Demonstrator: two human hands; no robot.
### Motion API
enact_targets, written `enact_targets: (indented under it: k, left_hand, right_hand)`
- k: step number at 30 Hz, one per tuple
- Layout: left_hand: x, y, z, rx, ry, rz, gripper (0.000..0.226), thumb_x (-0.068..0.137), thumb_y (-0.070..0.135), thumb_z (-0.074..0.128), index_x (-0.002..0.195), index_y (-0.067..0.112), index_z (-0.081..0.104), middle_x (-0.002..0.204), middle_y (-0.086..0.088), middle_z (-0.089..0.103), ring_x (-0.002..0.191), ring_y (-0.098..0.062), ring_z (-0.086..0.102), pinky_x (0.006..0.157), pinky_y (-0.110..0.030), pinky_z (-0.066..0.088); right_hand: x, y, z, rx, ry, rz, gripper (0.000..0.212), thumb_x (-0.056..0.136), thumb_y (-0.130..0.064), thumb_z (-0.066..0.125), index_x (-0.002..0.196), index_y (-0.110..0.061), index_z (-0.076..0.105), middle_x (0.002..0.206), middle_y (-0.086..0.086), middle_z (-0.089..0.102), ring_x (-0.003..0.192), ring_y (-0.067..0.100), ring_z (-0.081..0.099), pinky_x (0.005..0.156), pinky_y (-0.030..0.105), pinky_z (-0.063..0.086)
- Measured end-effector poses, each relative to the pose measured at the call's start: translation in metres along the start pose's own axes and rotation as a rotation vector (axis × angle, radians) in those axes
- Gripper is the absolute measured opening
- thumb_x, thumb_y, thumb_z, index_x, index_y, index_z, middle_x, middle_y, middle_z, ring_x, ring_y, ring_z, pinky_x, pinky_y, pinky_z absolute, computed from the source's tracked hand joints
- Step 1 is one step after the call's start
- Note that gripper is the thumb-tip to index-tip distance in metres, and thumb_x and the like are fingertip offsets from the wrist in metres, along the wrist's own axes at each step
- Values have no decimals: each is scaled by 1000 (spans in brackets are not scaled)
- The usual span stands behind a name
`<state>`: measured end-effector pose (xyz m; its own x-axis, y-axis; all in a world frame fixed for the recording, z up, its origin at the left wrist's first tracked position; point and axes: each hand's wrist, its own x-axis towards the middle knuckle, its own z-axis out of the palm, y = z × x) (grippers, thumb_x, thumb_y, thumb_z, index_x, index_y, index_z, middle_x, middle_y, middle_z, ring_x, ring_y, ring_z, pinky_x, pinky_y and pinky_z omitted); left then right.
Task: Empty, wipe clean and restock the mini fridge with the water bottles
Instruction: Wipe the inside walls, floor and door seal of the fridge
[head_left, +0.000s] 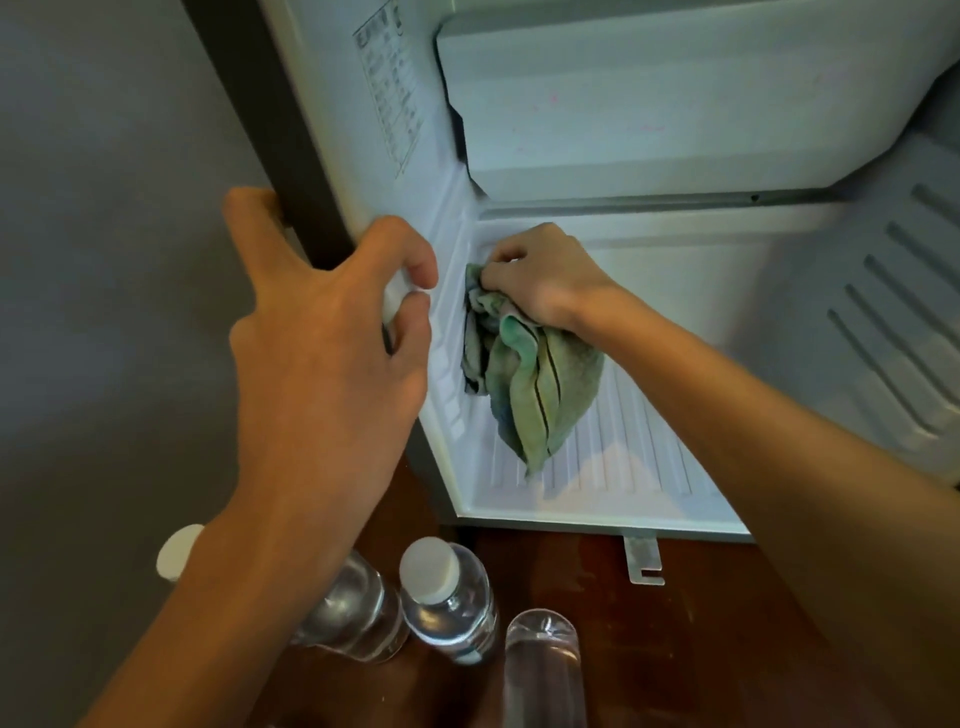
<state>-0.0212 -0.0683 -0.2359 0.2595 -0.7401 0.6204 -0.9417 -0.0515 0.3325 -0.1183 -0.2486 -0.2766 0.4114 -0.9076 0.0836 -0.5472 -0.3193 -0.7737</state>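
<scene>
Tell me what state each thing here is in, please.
fridge: open, no bottles seen inside.
cloth: bunched, held at the fridge's left inner wall.
bottles: outside, in front of the fridge.
left hand: grips the fridge's front edge.
right hand: grips the cloth.

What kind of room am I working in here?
Probably a hotel or guest room, not certain: a mini fridge stands on a dark wooden surface beside a plain grey wall, with small water bottles set out in front.
</scene>
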Motion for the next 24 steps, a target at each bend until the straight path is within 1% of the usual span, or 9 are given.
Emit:
enact_targets:
  k: [2, 5, 9, 13, 18, 20, 21, 22, 24]
  left_hand:
    - [0, 1, 0, 15, -7, -8, 13, 92, 21, 64, 97, 30, 57, 130, -13, 36, 63, -11, 30, 50, -8, 37]
    - [0, 2, -1, 38, 3, -15, 9, 93, 22, 62, 98, 28, 56, 133, -15, 36, 73, -7, 34, 51, -7, 33]
    - [-1, 2, 0, 38, 14, -10, 8, 95, 24, 60, 100, 27, 56, 139, -15, 35, 78, 0, 30, 62, 2, 37]
    - [-2, 3, 1, 40, 23, -14, 7, 95, 23, 58, 102, 25, 57, 140, -16, 35, 74, 0, 27, 59, 0, 36]
    - [-1, 4, -1, 11, 17, -7, 5, 95, 22, 57, 100, 23, 57, 138, -17, 36, 70, -6, 29, 59, -2, 36]
    - [0, 6, -2, -9, 5, -17, 5, 95, 21, 57, 99, 23, 57, 139, -16, 34, 65, -7, 33, 57, -4, 37]
    - [0, 7, -3, -17, 0, -25, 5, 95, 21, 57, 99, 24, 57, 139, -16, 34, 63, -8, 35, 57, -4, 37]
    - [0, 7, -4, -26, -6, -36, 5, 95, 21, 57, 98, 25, 56, 140, -15, 33, 63, -5, 38, 57, -4, 38]
    - [1, 8, -4, -41, -11, -56, 6, 95, 20, 57, 97, 26, 56, 139, -14, 32, 65, -3, 41, 55, -5, 39]
  right_hand:
    - [-22, -4, 0, 13, -57, -47, 16, 86, -24, 64, 82, -13, 74, 78, 0, 70, 77, 14, 63, 66, 19, 48]
    - [-68, -3, -1, 42, -136, -125, 12, 86, -25, 65, 76, -26, 71, 67, -4, 67, 66, 8, 61, 59, 13, 44]
    - [-98, 34, 7, -164, -26, -137, 9, 91, -33, 59, 90, -26, 65, 81, -3, 68, 79, 18, 60, 69, 30, 44]
    - [-110, 80, 34, -333, -82, -120, 17, 100, -32, 51, 105, -17, 56, 102, 5, 60, 94, 28, 55, 80, 40, 46]
    - [-113, 90, 43, -819, 104, -64, 37, 102, -44, 39, 125, -18, 53, 126, 10, 52, 117, 40, 43, 86, 52, 38]
    - [-123, 75, 32, -826, 206, -68, 39, 99, -38, 46, 128, -13, 53, 132, 16, 50, 121, 43, 42, 91, 57, 38]
    - [-135, 69, 26, -785, 226, -145, 38, 94, -25, 49, 129, -9, 52, 132, 19, 49, 122, 45, 42, 92, 58, 40]
    - [-154, 67, 20, -770, 198, -261, 49, 82, -8, 48, 131, -7, 50, 133, 22, 49, 122, 47, 42, 93, 60, 42]
    - [-210, 72, 12, -862, -5, -547, 82, 55, 0, 48, 136, -10, 47, 138, 21, 49, 126, 47, 43, 97, 59, 47]
